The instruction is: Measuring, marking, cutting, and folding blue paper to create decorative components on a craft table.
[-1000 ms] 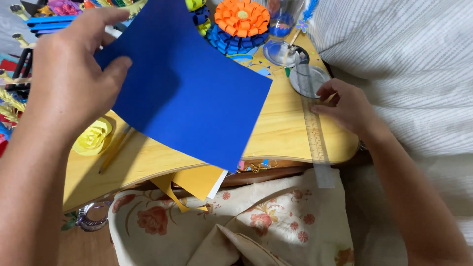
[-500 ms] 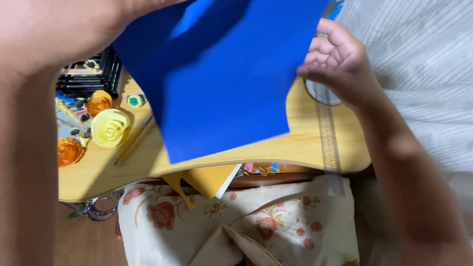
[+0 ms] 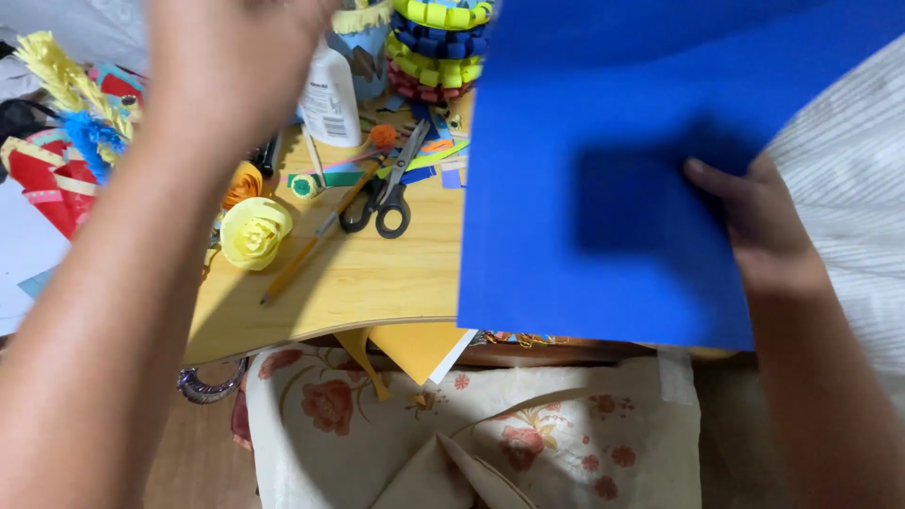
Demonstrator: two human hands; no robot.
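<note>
My right hand (image 3: 754,236) grips the right edge of a large blue paper sheet (image 3: 603,188), thumb on the front and fingers hidden behind it. The sheet hangs upright over the right half of a wooden lap table (image 3: 358,283). My left hand (image 3: 236,66) is raised and blurred at the top left, apart from the sheet and above a white glue bottle (image 3: 330,94); its fingertips run out of the frame. Black-handled scissors (image 3: 382,203), a pencil (image 3: 302,259) and a yellow paper rose (image 3: 253,231) lie on the table below it.
Stacked yellow, blue and red paper rings (image 3: 438,38) stand at the back. An orange paper flower (image 3: 243,184) and paper scraps lie near the glue. Yellow paper (image 3: 415,344) sticks out under the table's front edge. A floral cloth (image 3: 471,434) lies below.
The blue sheet has passed from my left hand to my right hand and shifted to the right. My left hand has let go and lifted away, uncovering the scissors and glue.
</note>
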